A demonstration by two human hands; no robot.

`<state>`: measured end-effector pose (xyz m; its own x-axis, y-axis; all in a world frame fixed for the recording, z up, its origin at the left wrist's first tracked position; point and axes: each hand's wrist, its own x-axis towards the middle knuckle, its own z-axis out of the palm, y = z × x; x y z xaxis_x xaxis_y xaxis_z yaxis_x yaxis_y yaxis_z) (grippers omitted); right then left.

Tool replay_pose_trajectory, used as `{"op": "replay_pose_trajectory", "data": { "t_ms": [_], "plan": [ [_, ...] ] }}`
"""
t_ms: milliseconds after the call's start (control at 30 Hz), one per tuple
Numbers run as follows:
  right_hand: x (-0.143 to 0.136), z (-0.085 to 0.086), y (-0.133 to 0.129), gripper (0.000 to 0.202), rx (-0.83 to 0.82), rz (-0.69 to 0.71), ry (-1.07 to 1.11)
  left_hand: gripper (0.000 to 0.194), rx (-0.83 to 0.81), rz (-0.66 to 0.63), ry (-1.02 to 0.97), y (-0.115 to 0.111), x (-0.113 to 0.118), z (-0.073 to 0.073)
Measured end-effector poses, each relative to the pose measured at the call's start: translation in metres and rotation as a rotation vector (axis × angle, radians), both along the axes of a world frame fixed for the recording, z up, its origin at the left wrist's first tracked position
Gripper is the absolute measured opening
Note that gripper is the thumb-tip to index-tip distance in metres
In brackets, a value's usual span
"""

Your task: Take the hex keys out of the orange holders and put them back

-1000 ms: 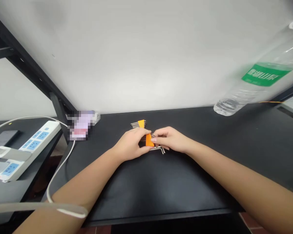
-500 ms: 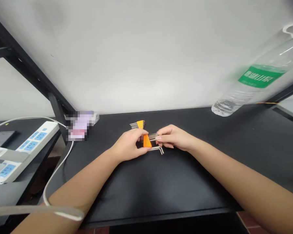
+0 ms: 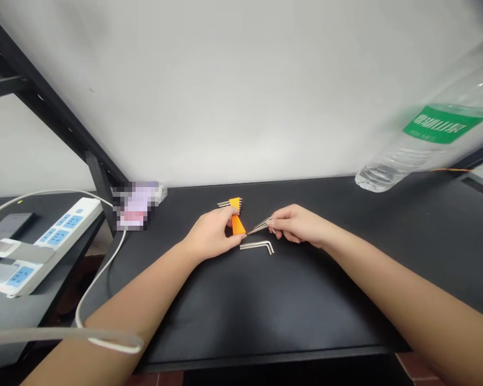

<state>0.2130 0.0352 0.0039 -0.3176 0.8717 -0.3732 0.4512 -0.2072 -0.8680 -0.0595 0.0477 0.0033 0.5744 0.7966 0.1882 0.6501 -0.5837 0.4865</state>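
Observation:
Near the middle of the black tabletop, my left hand (image 3: 212,234) grips an orange hex key holder (image 3: 238,225) between thumb and fingers. Several metal keys (image 3: 224,203) stick out from the holder's far end. My right hand (image 3: 292,225) pinches a few L-shaped hex keys (image 3: 260,225) by their bent ends, with their long ends pointing at the holder's near end. Whether those tips touch the holder is too small to tell. Two more L-shaped keys (image 3: 255,245) lie side by side on the tabletop, just in front of the holder.
A large clear bottle (image 3: 434,124) with a green label stands at the back right. At the left are a white power strip (image 3: 56,244), a dark phone-like object (image 3: 10,228), a white cable (image 3: 100,284) and a blurred-out packet (image 3: 134,206). A black frame (image 3: 60,115) rises there.
My right hand has moved right, drawing its keys away from across the orange holder. The two keys in front now lie apart from the holder. The view has shifted slightly.

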Motion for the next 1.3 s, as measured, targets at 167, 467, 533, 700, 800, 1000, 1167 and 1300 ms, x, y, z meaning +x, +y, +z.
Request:
{"op": "replay_pose_trajectory", "data": {
  "t_ms": [167,467,533,700,800,1000,1167,1300],
  "plan": [
    [0.002,0.004,-0.001,0.04,0.152,0.102,-0.282,0.047,0.006,0.015,-0.006,0.0,0.0,0.0],
    [0.007,0.01,-0.002,0.043,0.275,0.209,-0.549,0.047,0.007,0.006,-0.02,0.001,0.0,-0.002],
    [0.01,0.012,-0.003,0.042,0.257,0.224,-0.567,0.048,0.002,0.005,-0.014,0.001,0.0,-0.002],
    [0.015,0.015,-0.003,0.037,0.312,0.205,-0.582,0.05,-0.001,0.015,0.007,0.001,0.0,-0.002],
    [0.014,0.014,-0.002,0.024,0.448,0.091,-0.544,0.05,-0.007,0.012,0.003,0.001,0.001,-0.003],
    [0.009,0.005,-0.001,0.015,0.659,0.187,-0.442,0.051,-0.03,0.021,0.02,0.0,0.002,-0.001],
    [0.008,0.001,0.001,0.015,0.644,0.256,-0.497,0.052,-0.061,0.02,0.029,0.0,0.002,0.001],
    [0.01,0.007,0.001,0.011,0.615,0.301,-0.601,0.052,-0.073,0.024,0.034,-0.001,0.002,0.001]
  ]
}}
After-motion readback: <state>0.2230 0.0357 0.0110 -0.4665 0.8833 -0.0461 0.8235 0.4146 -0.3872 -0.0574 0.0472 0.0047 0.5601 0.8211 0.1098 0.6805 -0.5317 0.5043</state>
